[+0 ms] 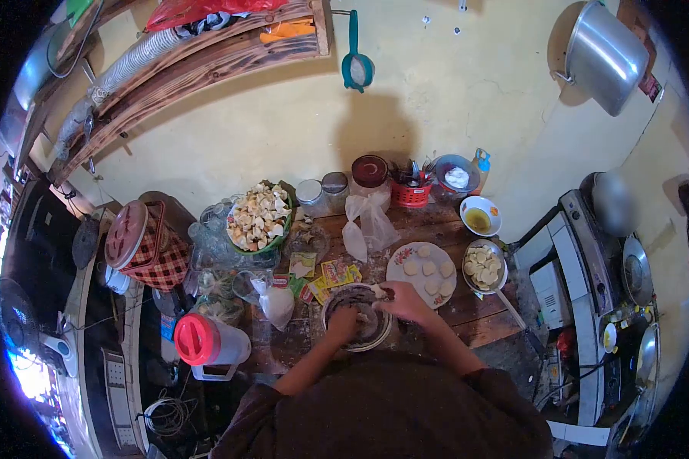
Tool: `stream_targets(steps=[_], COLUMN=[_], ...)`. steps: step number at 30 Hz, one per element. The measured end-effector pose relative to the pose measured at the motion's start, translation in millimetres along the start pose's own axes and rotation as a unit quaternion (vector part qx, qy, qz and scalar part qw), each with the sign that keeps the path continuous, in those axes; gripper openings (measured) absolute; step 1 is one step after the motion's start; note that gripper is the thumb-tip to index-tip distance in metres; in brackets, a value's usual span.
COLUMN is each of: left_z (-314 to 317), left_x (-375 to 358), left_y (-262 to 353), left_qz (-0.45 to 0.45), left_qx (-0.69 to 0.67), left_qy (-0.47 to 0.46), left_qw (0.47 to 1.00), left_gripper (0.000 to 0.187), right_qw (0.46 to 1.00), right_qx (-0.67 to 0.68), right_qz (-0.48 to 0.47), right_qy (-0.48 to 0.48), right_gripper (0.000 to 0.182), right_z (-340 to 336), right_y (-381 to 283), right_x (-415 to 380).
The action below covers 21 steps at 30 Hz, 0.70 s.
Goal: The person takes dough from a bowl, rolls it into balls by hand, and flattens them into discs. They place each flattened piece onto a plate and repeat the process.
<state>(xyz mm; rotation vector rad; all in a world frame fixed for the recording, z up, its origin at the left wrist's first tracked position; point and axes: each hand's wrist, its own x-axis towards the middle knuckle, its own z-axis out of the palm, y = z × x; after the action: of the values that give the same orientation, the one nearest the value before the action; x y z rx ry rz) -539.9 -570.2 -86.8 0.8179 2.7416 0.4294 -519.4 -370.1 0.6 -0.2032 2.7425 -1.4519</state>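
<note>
A round bowl (pixel 377 342) with a dark inside and white residue stands near the table's front edge. My left hand (pixel 344 323) reaches down into it; its fingertips are hidden. My right hand (pixel 403 301) is over the bowl's right rim, its fingers closed on a small pale piece of dough (pixel 378 291). Just right of the bowl, a white plate with a floral rim (pixel 397 262) holds several flat pale rounds (pixel 429 268). Further right, a pan (pixel 483 246) is heaped with more pale pieces (pixel 482 267).
Behind the bowl lie yellow and green packets (pixel 334 273) and plastic bags (pixel 369 226). A heaped green basket (pixel 259 217), glass jars (pixel 310 193), a red-lidded jug (pixel 212 341), a red utensil basket (pixel 411 193) and a bowl of yellow liquid (pixel 480 218) surround them. A stove (pixel 586 252) stands right.
</note>
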Motion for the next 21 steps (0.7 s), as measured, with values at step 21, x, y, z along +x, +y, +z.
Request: stream_targets(steps=[21], left_z=[6], left_x=[6], left_y=[-10], left_qz=[0.003], left_qx=[-0.121], left_qy=[0.024], left_qw=[0.992], left_gripper=[0.025], right_qw=[0.962], right_qx=[0.082], right_qz=[0.157], right_qy=[-0.209], right_gripper=[0.027], right_z=[35], right_y=[27], right_x=[6])
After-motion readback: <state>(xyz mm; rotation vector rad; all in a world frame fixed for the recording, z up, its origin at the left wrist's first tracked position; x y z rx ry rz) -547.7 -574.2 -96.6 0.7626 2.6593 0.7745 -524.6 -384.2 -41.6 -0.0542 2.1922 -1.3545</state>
